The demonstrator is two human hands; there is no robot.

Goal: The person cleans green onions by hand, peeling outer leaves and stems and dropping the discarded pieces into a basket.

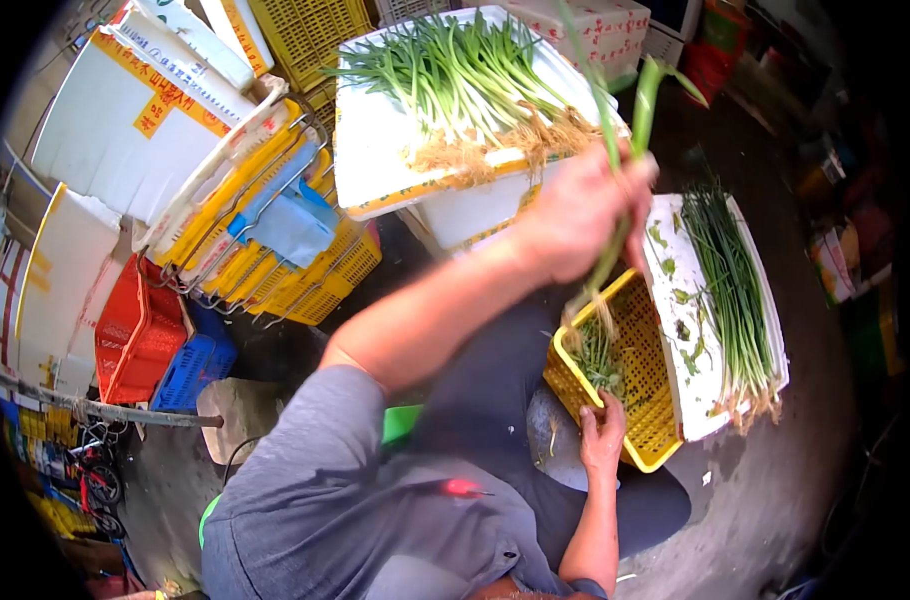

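My left hand (595, 212), slightly blurred, is raised in the middle with its fingers closed around a scallion (647, 95). The scallion's green end points up, and its pale roots hang down over a yellow basket (665, 410). At the near rim of that basket, my right hand (603, 436) has its thumb and fingers bent over the edge. Green scraps (600, 362) lie inside the basket. Beyond my left hand, a bunch of scallions (465, 75) with tangled roots rests on a white foam box lid (370, 160).
A second white foam tray (690, 410), right of the basket, bears longer scallions (730, 300) and loose leaf bits. Left stand stacked yellow crates (320, 285) with a blue cloth (290, 225), a red crate (135, 335) and a blue crate (197, 368). A metal bar (125, 410) juts in.
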